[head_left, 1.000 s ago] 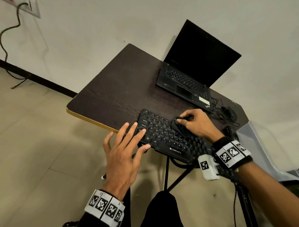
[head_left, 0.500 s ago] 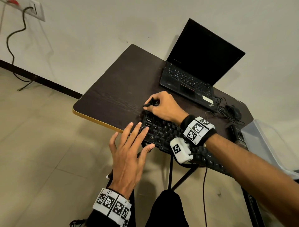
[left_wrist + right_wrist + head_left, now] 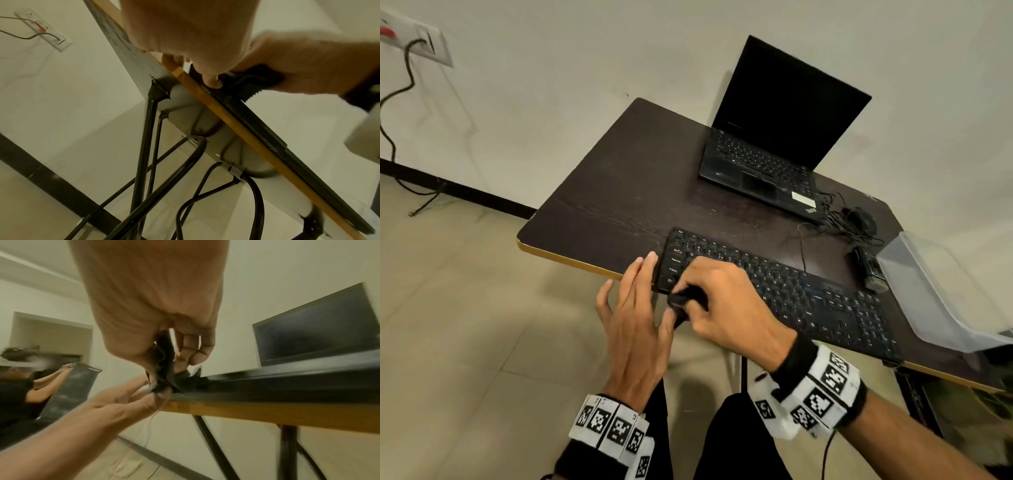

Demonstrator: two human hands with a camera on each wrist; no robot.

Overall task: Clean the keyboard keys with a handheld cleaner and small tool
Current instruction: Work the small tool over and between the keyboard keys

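A long black keyboard (image 3: 808,291) lies along the near edge of the dark table (image 3: 619,192). My right hand (image 3: 722,308) grips a crumpled black cloth (image 3: 685,298) and presses it on the keyboard's near left corner. The right wrist view shows the cloth (image 3: 166,368) bunched between thumb and fingers at the table edge. My left hand (image 3: 643,294) lies flat with straight fingers against the keyboard's left end, right next to the cloth. From the left wrist view, the cloth (image 3: 252,79) sits under the right hand (image 3: 308,65), above the table's wooden edge (image 3: 226,112).
An open black laptop (image 3: 774,154) stands at the back of the table. A wired mouse (image 3: 859,219), a small black device (image 3: 866,267) and a clear plastic container (image 3: 928,291) are at the right. Another person (image 3: 20,386) stands beyond the table's left side.
My right hand has carried the cloth from the keyboard's middle to its far left corner, then toward me to the near left corner. The left hand has stayed at the left end.
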